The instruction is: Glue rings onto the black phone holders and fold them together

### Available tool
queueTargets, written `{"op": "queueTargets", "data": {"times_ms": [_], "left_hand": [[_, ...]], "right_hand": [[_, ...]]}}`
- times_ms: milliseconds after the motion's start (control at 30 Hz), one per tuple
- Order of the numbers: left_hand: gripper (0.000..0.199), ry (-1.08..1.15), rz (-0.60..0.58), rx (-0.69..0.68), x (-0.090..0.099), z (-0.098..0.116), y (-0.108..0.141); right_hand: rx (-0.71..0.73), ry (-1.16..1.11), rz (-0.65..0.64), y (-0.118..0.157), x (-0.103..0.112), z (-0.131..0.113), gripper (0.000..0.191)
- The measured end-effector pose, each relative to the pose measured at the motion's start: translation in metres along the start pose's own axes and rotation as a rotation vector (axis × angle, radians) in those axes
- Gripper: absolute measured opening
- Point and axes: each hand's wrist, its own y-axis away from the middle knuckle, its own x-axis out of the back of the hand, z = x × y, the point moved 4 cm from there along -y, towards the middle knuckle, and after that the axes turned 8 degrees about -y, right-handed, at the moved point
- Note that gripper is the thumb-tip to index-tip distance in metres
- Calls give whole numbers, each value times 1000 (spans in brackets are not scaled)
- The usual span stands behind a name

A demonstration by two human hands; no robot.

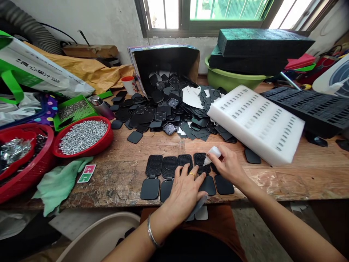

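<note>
My right hand (230, 165) grips a small white squeeze bottle (214, 153), tilted with its narrow tip down at a black hinged plate (200, 159). My left hand (183, 191) lies with fingers spread across the neighbouring plates, fingertips on their ribbed upper halves. These plates are laid open in a row along the table's front, ribbed halves at the back and smooth halves in front. The leftmost one (154, 165) shows whole; my hands partly cover others. Beneath my left palm a greyish translucent piece (199, 205) shows, and I cannot tell whether the palm holds it.
Behind the row lies a heap of black plates (147, 116), spilling from a box (163, 54). A white foam block (259, 123) with slots stands right. Left are a red bowl of metal pins (107, 140), a green cloth (58, 183) and a red basket (45, 156).
</note>
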Motion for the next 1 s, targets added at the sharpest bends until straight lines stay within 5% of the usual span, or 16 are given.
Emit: {"op": "queueTargets", "data": {"times_ms": [233,433,567,700,833,1000], "left_hand": [[56,-7,-6,-6,-1,0,0],[58,-3,-15,-6,0,0,0],[56,39,-32,6,0,0,1],[63,96,0,28,7,-10,9],[59,48,34,120,15,-29,26],[53,-22,-2,163,7,-41,39]], "right_hand": [[47,-36,51,-16,-26,-4,26],[52,31,121,-29,-16,7,23],[-102,38,156,-22,5,23,26],[-292,-197,183,-12,15,38,32],[-344,-457,134,-15,-2,33,37],[-269,-414,96,-29,-32,14,37]]}}
